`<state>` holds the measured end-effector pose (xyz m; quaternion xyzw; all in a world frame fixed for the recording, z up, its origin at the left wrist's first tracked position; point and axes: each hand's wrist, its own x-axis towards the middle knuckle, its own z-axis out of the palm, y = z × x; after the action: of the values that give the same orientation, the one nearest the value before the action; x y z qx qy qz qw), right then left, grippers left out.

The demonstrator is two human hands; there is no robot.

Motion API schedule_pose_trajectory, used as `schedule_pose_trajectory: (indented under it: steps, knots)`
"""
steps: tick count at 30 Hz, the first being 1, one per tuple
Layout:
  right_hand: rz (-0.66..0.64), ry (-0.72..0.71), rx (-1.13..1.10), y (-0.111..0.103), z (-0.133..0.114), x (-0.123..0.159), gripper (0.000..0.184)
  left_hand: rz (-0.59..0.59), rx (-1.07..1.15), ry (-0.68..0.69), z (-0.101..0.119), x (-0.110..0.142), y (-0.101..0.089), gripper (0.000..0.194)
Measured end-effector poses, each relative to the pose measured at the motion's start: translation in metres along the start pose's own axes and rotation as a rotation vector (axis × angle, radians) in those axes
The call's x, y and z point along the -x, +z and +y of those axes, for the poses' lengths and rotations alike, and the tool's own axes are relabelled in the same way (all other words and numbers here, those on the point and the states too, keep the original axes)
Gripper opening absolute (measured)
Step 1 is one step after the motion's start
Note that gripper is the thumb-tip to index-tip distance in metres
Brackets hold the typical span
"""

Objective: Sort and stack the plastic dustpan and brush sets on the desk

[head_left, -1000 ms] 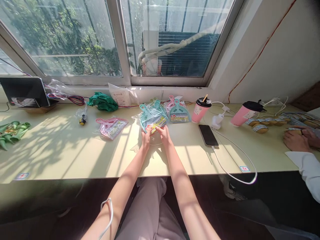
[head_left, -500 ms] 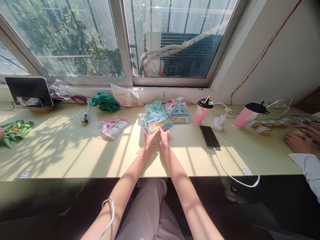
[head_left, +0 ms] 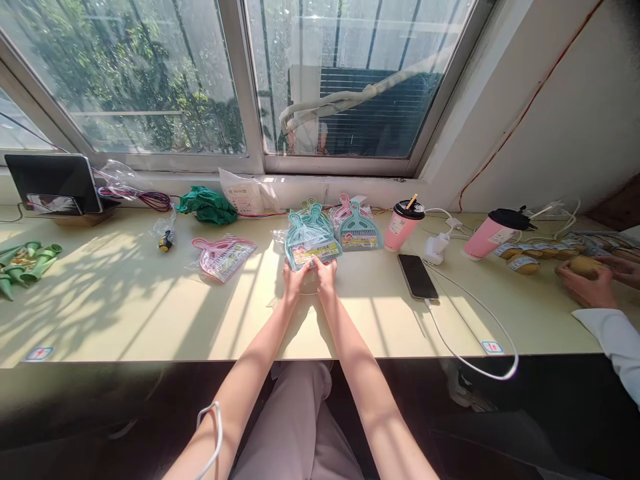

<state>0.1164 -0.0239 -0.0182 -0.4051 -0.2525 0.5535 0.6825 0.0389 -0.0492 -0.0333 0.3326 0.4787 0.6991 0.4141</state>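
Observation:
My left hand (head_left: pixel 293 277) and my right hand (head_left: pixel 326 274) grip the near edge of a teal mini dustpan and brush set (head_left: pixel 313 239), thumbs on top. Clear plastic wraps it, with a yellow printed label near my thumbs. My other fingers are hidden underneath. The set is over the table, with greenish handles (head_left: pixel 309 203) peeking out behind it. Just to its right lies another teal dustpan set (head_left: pixel 359 231), overlapping a pink one (head_left: pixel 345 203). Left of my hands, a wrapped pink dustpan set (head_left: pixel 224 257) rests on the table.
On the right are two pink cups (head_left: pixel 400 230) (head_left: pixel 487 238) with black lids, a phone (head_left: pixel 418 276) on a white cable and a plug (head_left: pixel 437 247). A co-worker's hand (head_left: pixel 590 288) holds a round yellowish thing. Leftward are green cloth (head_left: pixel 207 204) and a tablet (head_left: pixel 47 183).
The dustpan set in my hands has turned slightly, so its label lies more level. The co-worker's hands at the right now lift the round thing into clearer view. The whole view has shifted slightly.

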Motion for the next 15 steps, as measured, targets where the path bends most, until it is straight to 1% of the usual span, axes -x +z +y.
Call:
schedule_pose_trajectory:
  steps: [2,3,5,6,7,8,9,10,12,13,15]
  knots:
    - [-0.016,0.02,-0.006,-0.004,-0.009,-0.004,0.055,-0.126,0.014,-0.008,0.008,0.002,-0.001,0.064]
    - [-0.018,0.036,-0.012,-0.007,-0.013,-0.006,0.056,-0.208,0.014,-0.008,0.013,0.003,-0.003,0.069]
    - [-0.017,0.061,-0.039,-0.012,-0.022,-0.009,0.054,-0.425,0.01,-0.033,0.025,0.003,-0.013,0.077]
    - [-0.02,0.068,-0.062,-0.014,-0.026,-0.011,0.053,-0.538,0.014,-0.078,0.031,0.002,-0.019,0.077]
    - [-0.029,0.072,-0.088,-0.015,-0.029,-0.011,0.052,-0.626,0.039,-0.146,0.037,0.0,-0.025,0.076]
    - [-0.045,0.079,-0.109,-0.016,-0.031,-0.012,0.051,-0.65,0.087,-0.224,0.042,-0.003,-0.032,0.078]
    - [-0.074,0.089,-0.122,-0.016,-0.032,-0.011,0.05,-0.607,0.148,-0.279,0.046,-0.007,-0.037,0.08]
    - [-0.121,0.103,-0.124,-0.015,-0.032,-0.01,0.048,-0.525,0.223,-0.31,0.048,-0.011,-0.041,0.081]
    - [-0.264,0.131,-0.1,-0.012,-0.03,-0.006,0.047,-0.343,0.377,-0.304,0.048,-0.017,-0.045,0.076]
    - [-0.352,0.152,-0.078,-0.009,-0.028,-0.002,0.048,-0.282,0.447,-0.293,0.046,-0.019,-0.046,0.071]
    - [-0.504,0.219,-0.023,-0.004,-0.022,0.005,0.052,-0.239,0.547,-0.306,0.038,-0.02,-0.047,0.063]
